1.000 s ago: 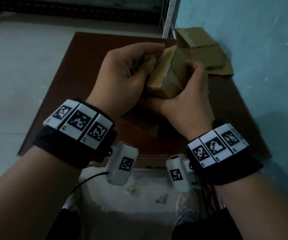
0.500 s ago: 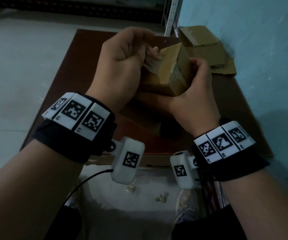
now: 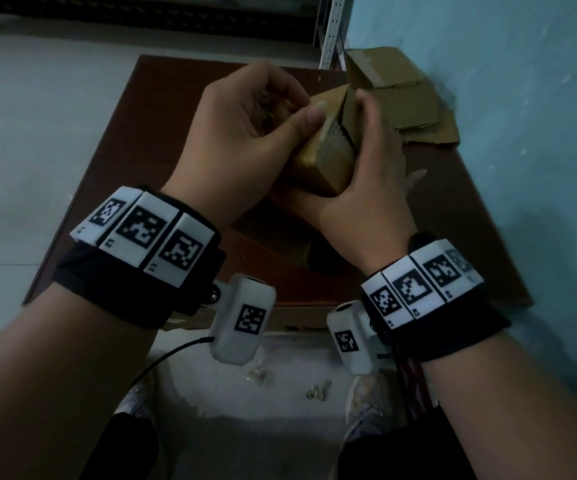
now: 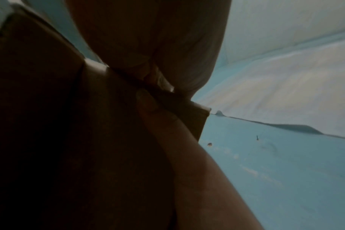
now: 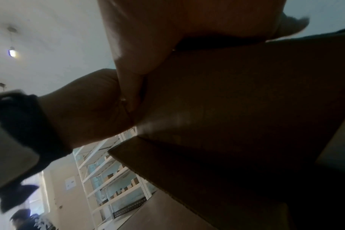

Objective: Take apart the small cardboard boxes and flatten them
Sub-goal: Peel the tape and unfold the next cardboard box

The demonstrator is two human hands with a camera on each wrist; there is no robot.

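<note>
**Box tipped nearer, both hands on it**

Since half a second ago the small cardboard box (image 3: 328, 157) has dropped lower and the left thumb has come across its top edge. The left hand (image 3: 242, 133) has its grip closed, thumb pressed on the box and fingers curled over something crumpled that cannot be made out. The right hand (image 3: 370, 188) wraps the box from the right and underneath; its fingertips are hidden behind the cardboard. The box is held above the brown worktop (image 3: 114, 188). Flattened cardboard pieces (image 3: 405, 102) lie at the far right corner against the blue wall (image 3: 505, 133). Both wrist views are mostly dark cardboard. No lettering is legible.
</note>
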